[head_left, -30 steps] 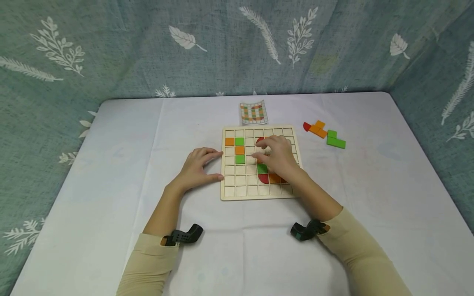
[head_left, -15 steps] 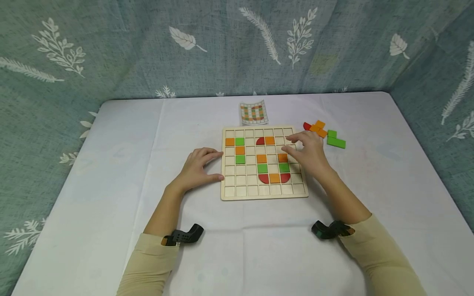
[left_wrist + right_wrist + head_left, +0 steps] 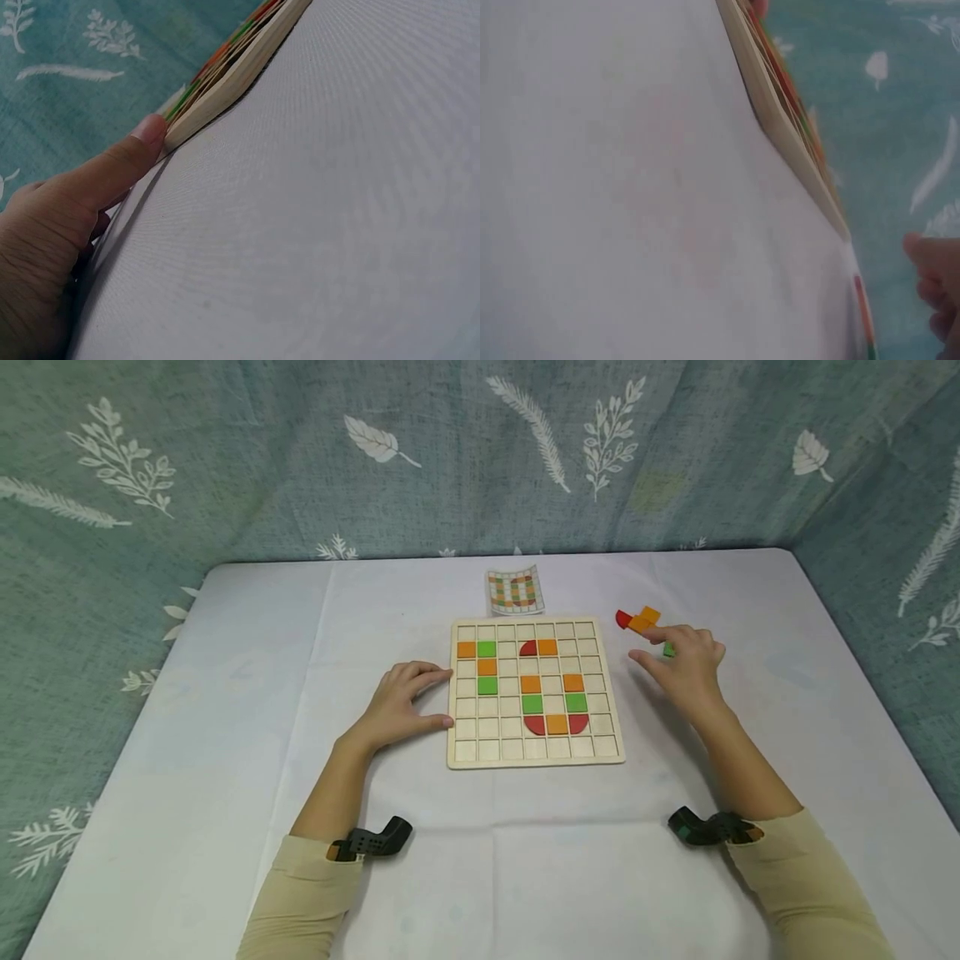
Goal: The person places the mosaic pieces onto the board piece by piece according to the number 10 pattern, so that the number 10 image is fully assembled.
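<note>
A square wooden grid board [image 3: 500, 749] lies on the white tablecloth in the head view. Orange, green and red tiles sit in some of its cells. My left hand [image 3: 402, 703] touches the board's left edge with spread thumb and fingertips; in the left wrist view its thumb [image 3: 124, 161] is against the board's side. Right of the board, my right hand [image 3: 686, 672] is above the loose tiles, thumb and index finger apart and nothing between them. It mostly covers a green tile [image 3: 669, 649]. Loose orange tiles [image 3: 643, 618] and a rounded red tile [image 3: 622, 619] lie just beyond its fingertips.
A small printed pattern card [image 3: 514, 591] with a coloured grid lies behind the board. A blue-green leaf-patterned curtain [image 3: 465, 460] stands along the table's back edge. Black wrist cameras [image 3: 378, 837] are strapped to both forearms.
My right hand has moved right, from over the board to above the loose tiles, uncovering the tiles on the board. My left hand has stayed at the board's edge.
</note>
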The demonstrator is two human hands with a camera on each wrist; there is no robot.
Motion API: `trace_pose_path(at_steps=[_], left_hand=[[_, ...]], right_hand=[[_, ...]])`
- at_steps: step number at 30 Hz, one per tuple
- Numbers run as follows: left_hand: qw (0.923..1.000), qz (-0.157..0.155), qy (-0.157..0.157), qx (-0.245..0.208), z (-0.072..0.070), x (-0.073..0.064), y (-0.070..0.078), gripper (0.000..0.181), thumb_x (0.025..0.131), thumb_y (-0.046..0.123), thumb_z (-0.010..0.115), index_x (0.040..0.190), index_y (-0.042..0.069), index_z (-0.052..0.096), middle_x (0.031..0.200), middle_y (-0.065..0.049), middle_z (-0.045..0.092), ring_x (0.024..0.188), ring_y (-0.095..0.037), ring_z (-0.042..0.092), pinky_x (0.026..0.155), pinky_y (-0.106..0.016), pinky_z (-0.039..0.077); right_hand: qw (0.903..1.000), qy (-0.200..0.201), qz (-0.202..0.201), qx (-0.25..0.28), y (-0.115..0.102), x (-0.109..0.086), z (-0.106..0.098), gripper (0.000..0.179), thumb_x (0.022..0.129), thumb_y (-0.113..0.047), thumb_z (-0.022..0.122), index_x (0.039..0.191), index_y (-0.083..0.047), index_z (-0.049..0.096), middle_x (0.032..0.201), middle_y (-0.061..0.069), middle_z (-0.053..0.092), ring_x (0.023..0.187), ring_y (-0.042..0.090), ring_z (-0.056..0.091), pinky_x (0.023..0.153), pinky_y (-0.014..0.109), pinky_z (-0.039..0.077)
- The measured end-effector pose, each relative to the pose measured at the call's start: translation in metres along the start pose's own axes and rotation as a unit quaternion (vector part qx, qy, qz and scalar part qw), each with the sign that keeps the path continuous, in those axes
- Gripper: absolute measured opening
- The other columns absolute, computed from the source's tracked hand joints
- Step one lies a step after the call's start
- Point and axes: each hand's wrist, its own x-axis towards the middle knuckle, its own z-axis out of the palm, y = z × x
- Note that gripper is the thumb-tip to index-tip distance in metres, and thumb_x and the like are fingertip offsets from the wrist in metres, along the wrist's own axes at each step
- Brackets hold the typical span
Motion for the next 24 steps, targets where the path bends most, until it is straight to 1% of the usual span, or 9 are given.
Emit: trace_pose_path(at_steps=[6,10,14,17,19,21,24], left_hand=[[1.0000,0.004,0.003,-0.006,0.000,-0.001,0.001,0.073,0.071,0.043,0.080,0.134,0.017,0.054,0.129,-0.005,0.050,0.120,-0.025,0.039,0.100,-0.046,0.028],[1.0000,0.007,0.002,-0.004,0.000,0.000,0.001,0.073,0.071,0.043,0.080,0.134,0.017,0.055,0.129,-0.005,0.050,0.121,-0.025,0.039,0.100,-0.046,0.028],[1.0000,0.005,0.001,0.001,0.000,0.000,0.000,0.073,0.071,0.043,0.080,0.134,0.017,0.055,0.129,-0.005,0.050,0.121,-0.025,0.039,0.100,-0.047,0.027],[1.0000,0.002,0.001,0.004,0.000,0.000,0.000,0.073,0.071,0.043,0.080,0.134,0.017,0.055,0.129,-0.005,0.050,0.121,-0.025,0.039,0.100,-0.046,0.028],[1.0000,0.001,0.001,0.004,0.001,0.000,0.000,0.073,0.071,0.043,0.080,0.134,0.017,0.055,0.129,-0.005,0.050,0.121,-0.025,0.039,0.100,-0.046,0.028],[1.0000,0.001,0.001,0.003,0.001,0.000,-0.001,0.073,0.071,0.044,0.080,0.134,0.017,0.055,0.129,-0.005,0.050,0.120,-0.025,0.039,0.099,-0.046,0.028],[1.0000,0.003,-0.001,0.004,0.001,0.000,-0.001,0.073,0.071,0.044,0.080,0.134,0.018,0.054,0.129,-0.005,0.050,0.120,-0.025,0.039,0.099,-0.045,0.028]], right_hand=[[0.9995,-0.005,0.030,-0.013,0.023,0.000,-0.015,0.042,0.087,-0.023,0.069,0.121,0.002,0.061,0.123,0.025,0.054,0.116,0.042,0.037,0.095,0.058,0.014],[0.9972,-0.028,0.060,-0.033,0.040,0.001,-0.024,0.046,0.089,-0.023,0.067,0.125,0.003,0.056,0.128,0.028,0.048,0.118,0.046,0.032,0.095,0.059,0.014],[0.9933,-0.056,0.083,-0.059,0.054,0.000,-0.027,0.055,0.089,-0.031,0.066,0.129,0.003,0.052,0.132,0.033,0.041,0.119,0.050,0.025,0.093,0.061,0.012],[0.9917,-0.069,0.084,-0.068,0.062,-0.001,-0.027,0.058,0.089,-0.036,0.064,0.130,0.003,0.052,0.132,0.034,0.039,0.118,0.052,0.024,0.090,0.061,0.012],[0.9919,-0.071,0.079,-0.069,0.064,-0.003,-0.027,0.054,0.091,-0.035,0.062,0.128,0.003,0.053,0.131,0.033,0.039,0.116,0.051,0.026,0.089,0.061,0.013],[0.9928,-0.068,0.072,-0.067,0.066,-0.005,-0.026,0.049,0.093,-0.032,0.060,0.126,0.004,0.055,0.129,0.032,0.041,0.115,0.051,0.028,0.089,0.060,0.014],[0.9941,-0.054,0.068,-0.064,0.068,-0.009,-0.025,0.043,0.094,-0.028,0.059,0.122,0.005,0.057,0.120,0.031,0.048,0.110,0.049,0.032,0.088,0.060,0.014]])
